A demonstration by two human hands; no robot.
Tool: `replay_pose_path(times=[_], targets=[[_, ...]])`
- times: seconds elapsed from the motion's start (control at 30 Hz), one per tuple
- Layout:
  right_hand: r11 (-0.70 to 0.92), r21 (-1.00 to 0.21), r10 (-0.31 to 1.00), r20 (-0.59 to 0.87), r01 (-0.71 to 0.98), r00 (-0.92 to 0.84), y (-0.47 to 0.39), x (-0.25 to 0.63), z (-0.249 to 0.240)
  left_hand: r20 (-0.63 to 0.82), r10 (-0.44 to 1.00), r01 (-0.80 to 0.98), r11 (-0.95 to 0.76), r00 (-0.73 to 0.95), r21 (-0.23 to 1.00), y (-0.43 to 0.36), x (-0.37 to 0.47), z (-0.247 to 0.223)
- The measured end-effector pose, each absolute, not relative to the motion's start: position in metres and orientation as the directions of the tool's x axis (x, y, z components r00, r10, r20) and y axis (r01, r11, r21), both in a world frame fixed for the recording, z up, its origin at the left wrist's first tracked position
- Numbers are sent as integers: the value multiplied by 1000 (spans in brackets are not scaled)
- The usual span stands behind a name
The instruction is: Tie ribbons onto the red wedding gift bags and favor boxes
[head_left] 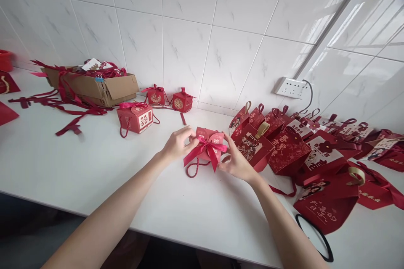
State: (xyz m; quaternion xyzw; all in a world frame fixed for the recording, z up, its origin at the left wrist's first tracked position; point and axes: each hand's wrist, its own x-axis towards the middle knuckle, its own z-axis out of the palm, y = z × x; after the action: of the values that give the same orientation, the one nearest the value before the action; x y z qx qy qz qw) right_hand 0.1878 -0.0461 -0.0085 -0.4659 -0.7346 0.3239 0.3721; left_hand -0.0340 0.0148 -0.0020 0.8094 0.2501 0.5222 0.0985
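Observation:
A small red gift box point(206, 134) sits on the white table between my two hands, its top facing me. A dark pink ribbon bow point(208, 145) is tied across it, both tails hanging toward me. One loop of red rope handle point(193, 173) trails from its near side. My left hand point(179, 143) is at the box's left edge, thumb and fingers pinched at the ribbon's left loop. On the opposite side, my right hand point(236, 162) grips the box's right edge, thumb below and fingers behind.
Many red gift boxes point(290, 151) crowd the right side, beside a black loop point(315, 235). A finished-looking box point(135, 117) and two smaller boxes point(182, 101) stand left and behind. A cardboard carton point(120, 88) of ribbons is at far left; a power strip point(292, 87) hangs on the tiled wall.

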Motion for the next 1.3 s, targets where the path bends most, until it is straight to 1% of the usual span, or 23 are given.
replay_pose_path(times=[0.07,0.13,0.43,0.6,0.73,0.9,1.1,1.17,1.3], targets=[[357,-820,926,247,448,-285,-46,188,-9,788,501,282,-863,358,420,13,-35,-2],[354,-818,927,243,453,-286,-45,188,-10,786,509,286,-858,351,427,12,-35,-1],[330,-827,936,224,456,-271,-47,187,-8,754,611,449,-759,241,471,12,-29,-7],[316,-837,939,211,446,-270,-47,188,-9,714,657,456,-726,242,514,11,-29,-6],[319,-838,938,213,442,-274,-46,189,-9,642,692,401,-718,330,568,12,-32,-1],[357,-827,926,253,434,-280,-45,189,-11,494,744,179,-617,449,766,12,-34,5],[358,-828,924,249,432,-289,-45,189,-10,443,789,133,-539,426,832,11,-34,7],[360,-827,924,252,432,-289,-45,190,-11,414,787,101,-508,458,855,11,-35,9],[315,-843,942,222,436,-251,-43,192,-12,367,765,40,-455,529,890,14,-37,12]])
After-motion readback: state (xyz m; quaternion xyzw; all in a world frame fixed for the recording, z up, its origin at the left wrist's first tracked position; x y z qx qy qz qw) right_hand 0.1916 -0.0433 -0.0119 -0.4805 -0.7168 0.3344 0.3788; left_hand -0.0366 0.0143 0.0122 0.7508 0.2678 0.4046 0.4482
